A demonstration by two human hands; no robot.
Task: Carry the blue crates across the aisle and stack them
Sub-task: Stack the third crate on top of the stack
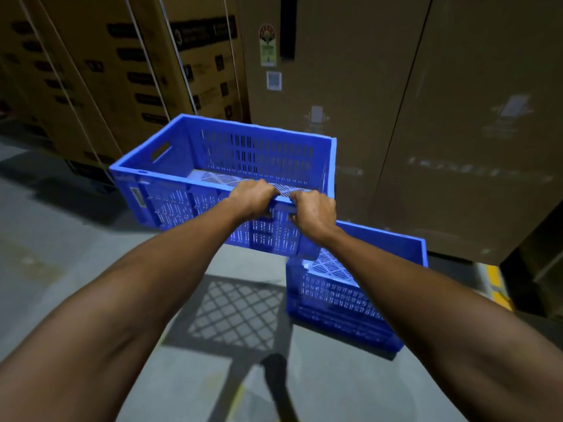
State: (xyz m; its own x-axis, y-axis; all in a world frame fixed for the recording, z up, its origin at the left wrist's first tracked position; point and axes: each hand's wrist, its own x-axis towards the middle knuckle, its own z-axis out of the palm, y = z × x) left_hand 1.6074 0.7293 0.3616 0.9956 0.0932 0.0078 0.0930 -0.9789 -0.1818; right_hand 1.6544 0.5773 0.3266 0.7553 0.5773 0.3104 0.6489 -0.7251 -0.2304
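Note:
An empty blue slotted crate (189, 153) hangs in the air in front of me, tilted slightly. My left hand (253, 197) and my right hand (313, 213) both grip its near long rim, close together. A second blue crate (344, 293) rests on the grey floor below and to the right; the carried crate's right near corner overlaps its left far corner. The carried crate throws a lattice shadow on the floor beneath it.
Tall brown cardboard cartons (396, 117) stand like a wall right behind the crates. More strapped cartons (106, 71) line the left side. A yellow floor marking (496, 287) shows at the right. Grey concrete floor (61, 254) spreads out at the left and near me.

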